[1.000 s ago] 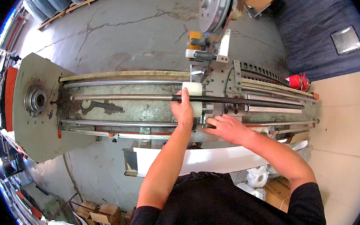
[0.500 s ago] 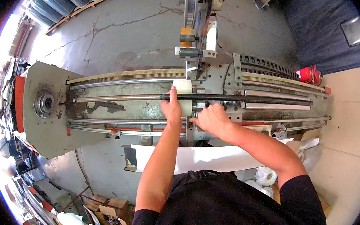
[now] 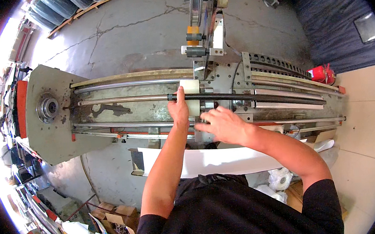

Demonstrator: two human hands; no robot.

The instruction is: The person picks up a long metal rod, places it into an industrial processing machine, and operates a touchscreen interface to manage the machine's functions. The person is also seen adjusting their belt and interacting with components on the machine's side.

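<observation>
My left hand [image 3: 178, 109] is closed around a long shaft [image 3: 230, 97], its thumb pointing up across it. The shaft is black on the right and bare metal on the left, lying lengthwise over the machine bed [image 3: 147, 110]. Right beside that hand stands a cream-coloured block [image 3: 191, 86], partly behind the shaft. To the right, my right hand [image 3: 224, 125] is over the near side of the machine's metal carriage [image 3: 225, 76]. Its fingers are spread and slightly blurred, with nothing visible in them.
A grey end housing [image 3: 59, 140] with a round chuck stands at the bed's left end. Close in front of me is a white sheet [image 3: 208, 161]. A red fire extinguisher [image 3: 322, 74] is at the far right, and cardboard boxes [image 3: 120, 214] lie at lower left.
My right hand has opened from a closed grip beside the carriage, its fingers now spread. My left hand keeps its hold on the shaft. The head view has shifted slightly.
</observation>
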